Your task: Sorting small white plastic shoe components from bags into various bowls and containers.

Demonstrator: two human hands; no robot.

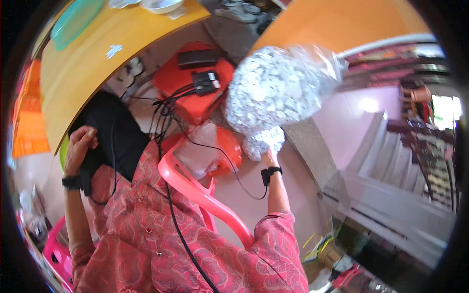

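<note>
A large clear plastic bag (278, 90) bulges with many small whitish-silver pieces. Its lower, narrower bunch (264, 142) hangs over the floor, and my right hand (268, 157) grips it from below, the fingers partly hidden by the bag. My left hand (83, 145) is by my black-clad thigh (110, 129), close to the yellow table's edge. Its fingers are curled in, and what lies between them, if anything, is too small to make out. A small white piece (114, 51) lies on the yellow table (146, 29), away from both hands.
A red stool (198, 107) holds black boxes (206, 82) with cables running to me. Beneath the bag sits a red plastic bag (227, 151). A pink chair arm (210, 198) curves beside my body. An orange tabletop (337, 24) stands behind the bag; stairs (391, 156) rise at right.
</note>
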